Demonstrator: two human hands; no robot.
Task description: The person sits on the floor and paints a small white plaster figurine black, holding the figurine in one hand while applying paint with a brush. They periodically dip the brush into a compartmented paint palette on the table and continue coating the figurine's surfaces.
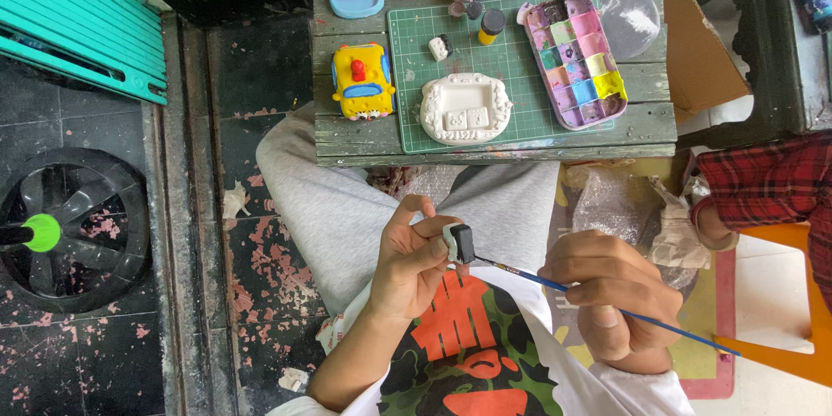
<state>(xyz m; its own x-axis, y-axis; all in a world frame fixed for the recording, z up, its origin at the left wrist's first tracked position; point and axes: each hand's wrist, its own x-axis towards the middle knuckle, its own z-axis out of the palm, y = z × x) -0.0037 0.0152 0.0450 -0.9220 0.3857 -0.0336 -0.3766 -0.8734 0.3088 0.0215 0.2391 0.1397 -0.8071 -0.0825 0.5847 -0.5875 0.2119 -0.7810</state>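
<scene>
1. My left hand (416, 247) is pinching a small plaster piece (458, 243), half white, half black, fingers curled tight around it, just below the middle of the frame over my lap.
2. My right hand (611, 290) is gripping a thin blue paintbrush (607, 305), fist mostly closed, and the tip is touching the piece's black side.
3. On the green cutting mat (529, 95) up top, a white unpainted frame-shaped figure (465, 108) is sitting, with a paint palette (576, 61) right of it and a yellow car figure (362, 81) just left of the mat.
</scene>
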